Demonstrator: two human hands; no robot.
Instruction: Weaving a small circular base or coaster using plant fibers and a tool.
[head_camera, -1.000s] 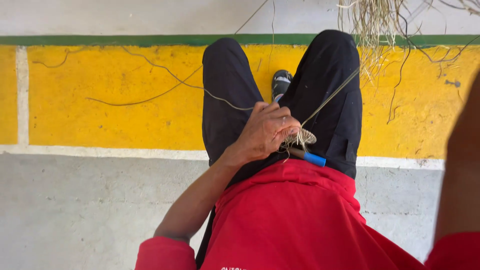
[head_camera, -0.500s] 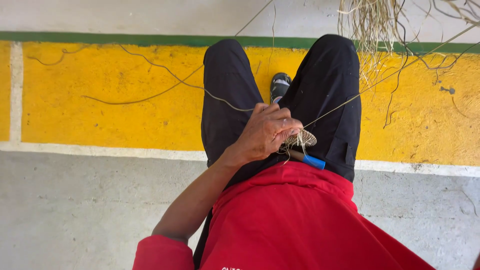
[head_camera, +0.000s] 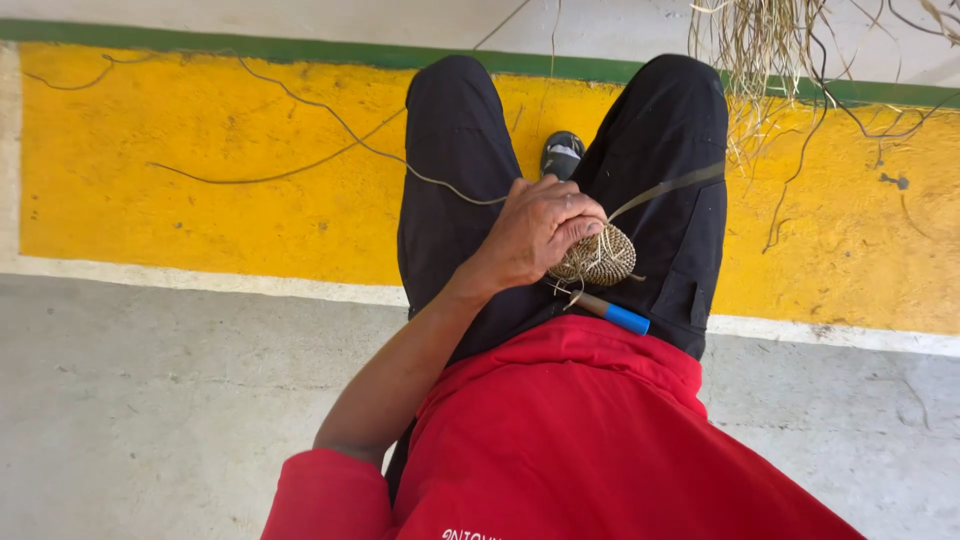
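My left hand is closed over a small round woven straw disc that rests on my lap, on black trousers. A flat straw strand runs taut from the disc up to the right across my right thigh. Just below the disc lies a thin tool with a blue end, its other end tucked under my hand. My right hand is out of view. A red shirt fills the lower frame.
A bundle of loose dry straw hangs at the top right. A thin strand trails across the yellow painted floor band to the left. A dark shoe shows between my knees. Grey concrete lies below the yellow band.
A dark arm shape at the right edge a second ago has left the view. My left hand stays on the woven disc with barely any shift.
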